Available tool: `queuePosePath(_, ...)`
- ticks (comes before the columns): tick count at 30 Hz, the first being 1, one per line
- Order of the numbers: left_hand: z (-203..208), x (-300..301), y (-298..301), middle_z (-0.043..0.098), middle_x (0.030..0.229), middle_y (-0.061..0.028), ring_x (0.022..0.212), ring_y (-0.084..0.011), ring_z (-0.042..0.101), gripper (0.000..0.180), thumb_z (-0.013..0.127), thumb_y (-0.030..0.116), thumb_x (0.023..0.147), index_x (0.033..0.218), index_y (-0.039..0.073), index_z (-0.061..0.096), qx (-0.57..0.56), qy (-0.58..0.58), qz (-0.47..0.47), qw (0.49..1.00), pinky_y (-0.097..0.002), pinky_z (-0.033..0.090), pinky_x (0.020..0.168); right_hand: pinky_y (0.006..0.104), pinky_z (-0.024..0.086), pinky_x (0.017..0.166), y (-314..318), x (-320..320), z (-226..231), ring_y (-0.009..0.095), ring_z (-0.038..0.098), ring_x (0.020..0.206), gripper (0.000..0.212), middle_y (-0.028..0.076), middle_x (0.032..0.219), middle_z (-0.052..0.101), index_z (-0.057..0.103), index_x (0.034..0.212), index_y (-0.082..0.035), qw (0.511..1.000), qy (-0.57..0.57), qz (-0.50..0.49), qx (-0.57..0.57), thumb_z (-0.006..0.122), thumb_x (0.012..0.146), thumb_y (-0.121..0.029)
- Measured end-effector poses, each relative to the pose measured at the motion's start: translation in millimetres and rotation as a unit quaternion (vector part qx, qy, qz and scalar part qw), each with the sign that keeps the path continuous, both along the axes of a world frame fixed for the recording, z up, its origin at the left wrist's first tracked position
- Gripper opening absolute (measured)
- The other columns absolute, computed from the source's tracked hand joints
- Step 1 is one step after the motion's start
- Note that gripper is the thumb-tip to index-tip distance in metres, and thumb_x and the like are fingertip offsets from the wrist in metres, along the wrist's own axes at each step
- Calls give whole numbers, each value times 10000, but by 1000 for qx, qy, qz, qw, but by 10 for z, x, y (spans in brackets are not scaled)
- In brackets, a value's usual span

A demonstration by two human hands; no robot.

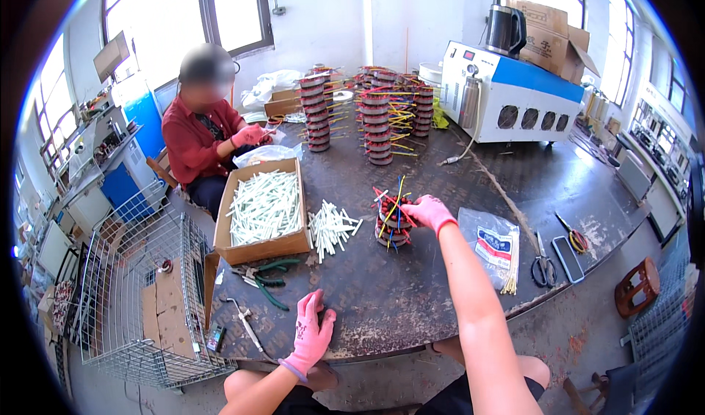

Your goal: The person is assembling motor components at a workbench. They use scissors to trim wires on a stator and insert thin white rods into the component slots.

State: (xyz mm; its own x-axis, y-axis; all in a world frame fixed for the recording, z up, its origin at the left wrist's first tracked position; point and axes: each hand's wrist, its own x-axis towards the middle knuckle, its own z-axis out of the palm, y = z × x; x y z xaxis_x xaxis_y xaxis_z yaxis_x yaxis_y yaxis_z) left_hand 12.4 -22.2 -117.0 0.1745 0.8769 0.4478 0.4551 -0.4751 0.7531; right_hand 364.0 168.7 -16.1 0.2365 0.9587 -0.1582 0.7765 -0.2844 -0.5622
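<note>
In the middle of the table stands a short stack of wound stator rings [394, 228], dark red-brown with red, yellow and blue wire ends sticking out. My right hand [429, 212], in a pink glove, reaches out to it with fingers closed on the top ring's right side; the fingertips are partly hidden. Near the front edge, my left hand [311, 334], also gloved in pink, holds nothing, its thumb apart from the fingers. Green-handled pliers [270, 283] and a thin metal tool with a cord [248, 327] lie nearby. A loose pile of white sleeves [332, 228] lies left of the stack.
A cardboard box [262, 250] of white sleeves stands left. Tall stator stacks [376, 129] fill the back, beside a blue-white machine [507, 96]. A plastic bag [490, 246], scissors [543, 264] and a phone [568, 259] lie right. A person [209, 121] in red works at far left.
</note>
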Motion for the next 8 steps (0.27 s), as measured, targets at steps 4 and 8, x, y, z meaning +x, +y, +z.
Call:
queuePosePath(4,9,23,39,463,1319,-169,1095,-283,554,535,650,56,916,1407,13,441,-2,-14,-2,1000,-369,482,959,399,544,878,-86,-142,117,319,697,1004,418,166,1025,733,749,1009,-76,993,-69,-33,86,638,793,-417)
queuePosePath(8,-86,8,55,451,1344,-153,1113,-283,552,571,651,82,928,1446,47,413,4,-30,5,1000,-372,476,982,401,541,876,-640,-291,433,328,696,996,396,187,1013,728,741,1010,-62,989,-46,44,133,618,831,-393)
